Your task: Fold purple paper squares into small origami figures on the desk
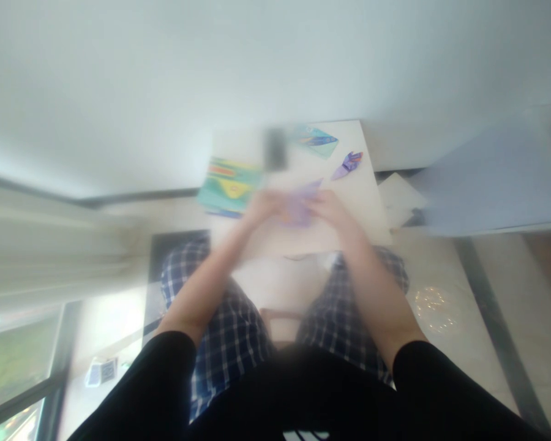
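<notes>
A purple sheet of paper (298, 209), seemingly folded, is held low over the small white table. My left hand (267, 207) grips its left side with closed fingers. On the opposite side my right hand (325, 205) pinches the paper near a pointed upper corner. Haze and blur hide the exact folds and fingertips. Beyond my right hand lies a folded purple paper piece (348, 165) with orange and blue marks. Farther back is a teal folded paper (320, 141) with a blue pointed shape on it.
A green and yellow printed packet or book (229, 188) overhangs the left edge of the white table (362, 214). A blurred dark rectangular object (275, 149) is near the back. The wall (275, 61) rises behind the table. A pale panel (500, 177) stands at right.
</notes>
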`<state>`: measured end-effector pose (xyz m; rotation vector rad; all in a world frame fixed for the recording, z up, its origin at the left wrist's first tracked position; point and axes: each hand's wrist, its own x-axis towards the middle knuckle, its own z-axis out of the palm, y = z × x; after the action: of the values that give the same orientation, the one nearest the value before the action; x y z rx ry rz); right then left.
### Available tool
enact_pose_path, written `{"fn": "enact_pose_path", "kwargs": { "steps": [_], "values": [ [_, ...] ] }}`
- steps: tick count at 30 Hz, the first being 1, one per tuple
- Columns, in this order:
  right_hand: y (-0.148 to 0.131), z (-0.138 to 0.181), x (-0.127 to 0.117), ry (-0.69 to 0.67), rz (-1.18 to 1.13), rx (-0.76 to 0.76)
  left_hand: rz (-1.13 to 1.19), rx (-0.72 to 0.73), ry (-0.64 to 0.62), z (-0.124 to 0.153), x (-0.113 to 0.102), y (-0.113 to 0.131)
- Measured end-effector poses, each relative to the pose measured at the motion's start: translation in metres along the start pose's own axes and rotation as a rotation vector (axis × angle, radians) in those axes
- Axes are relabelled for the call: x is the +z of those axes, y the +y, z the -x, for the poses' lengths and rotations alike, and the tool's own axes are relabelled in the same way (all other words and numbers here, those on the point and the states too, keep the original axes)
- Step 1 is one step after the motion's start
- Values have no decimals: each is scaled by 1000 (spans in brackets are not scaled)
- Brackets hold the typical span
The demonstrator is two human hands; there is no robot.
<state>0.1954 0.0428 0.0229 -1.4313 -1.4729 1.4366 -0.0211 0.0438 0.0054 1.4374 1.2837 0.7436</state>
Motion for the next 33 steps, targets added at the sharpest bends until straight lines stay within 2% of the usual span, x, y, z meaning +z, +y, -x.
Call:
{"fn": "enact_pose_path", "kwargs": {
  "steps": [2,6,11,16,18,21,27,29,33],
  "values": [
    [4,-2,-1,45,6,-6,29,12,-6,-2,-2,-3],
    [9,-4,-3,86,-162,54,67,-24,85,-6,-8,-6],
    [9,-5,-3,96,-191,0,177,-72,146,-8,-9,-6],
    [6,-5,0,99,-229,21,47,-49,141,-8,-9,-7],
    [7,-6,1,78,-186,-10,14,-48,113,-7,-9,-6],
    [11,-8,1,137,-58,-58,-4,-51,89,-7,-6,-6],
    [14,-10,8,363,203,-123,-129,7,254,-8,5,-8],
    [9,-8,13,379,193,-132,-122,27,194,-3,9,-3],
    [2,-3,25,224,-23,-72,31,130,-18,4,15,11]
  ]
}}
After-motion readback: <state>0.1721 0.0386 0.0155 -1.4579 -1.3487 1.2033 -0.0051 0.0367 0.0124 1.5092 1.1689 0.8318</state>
